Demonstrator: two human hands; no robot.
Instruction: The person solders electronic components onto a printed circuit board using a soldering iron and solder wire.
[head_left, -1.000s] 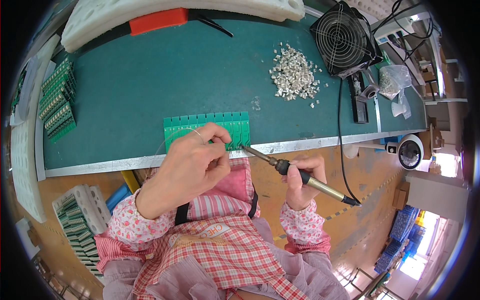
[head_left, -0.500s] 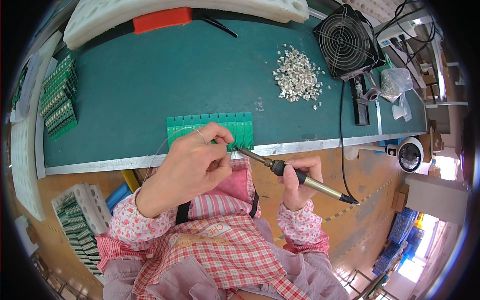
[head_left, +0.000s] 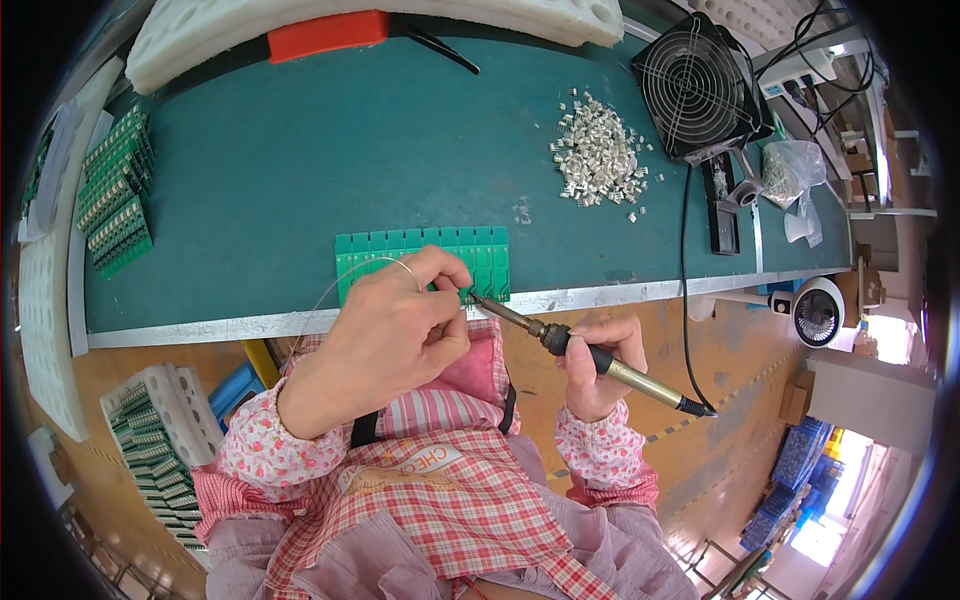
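A green circuit board panel (head_left: 420, 240) lies at the front edge of the teal-topped bench. My right hand (head_left: 600, 365) grips a soldering iron (head_left: 630, 375) with a dark and brass-coloured handle, its tip down at the board's near edge. Over the board, my left hand (head_left: 395, 320) is closed with the fingers pinched around thin solder wire (head_left: 345, 272). The wire loops from the fingers back toward my left forearm. Left-hand fingers cover part of the board, and the exact contact at the tip is too small to make out.
Small silvery components (head_left: 598, 155) lie heaped at the back right, before a black fan (head_left: 690, 85). Stacked circuit boards (head_left: 118, 190) stand on the left. Black tweezers (head_left: 443, 50) rest near the red block (head_left: 328, 37) at the back. The iron's cable (head_left: 684, 250) crosses the bench edge.
Both hands, the soldering iron and the board keep nearly the same places. The whole view has shifted very slightly.
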